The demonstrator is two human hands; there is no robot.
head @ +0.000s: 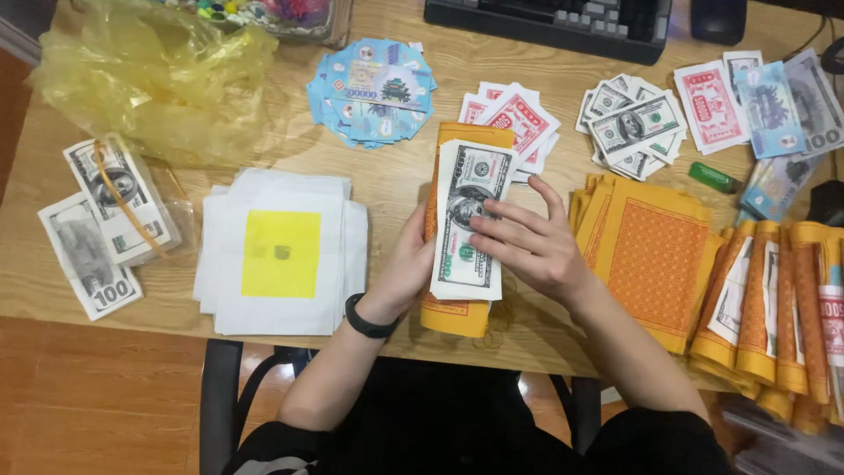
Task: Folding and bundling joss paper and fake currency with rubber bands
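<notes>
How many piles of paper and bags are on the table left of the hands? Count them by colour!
Grey banknote stacks: 2
White paper stack: 1
Blue banknote fan: 1
Yellow plastic bag: 1
Total: 5

L hand [406,264] cupped palm-in, R hand [526,244] flat w/ fingers spread, wrists close.

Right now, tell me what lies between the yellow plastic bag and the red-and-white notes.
In the head view, a fanned pile of blue notes lies between the yellow plastic bag and the red-and-white notes.
</notes>
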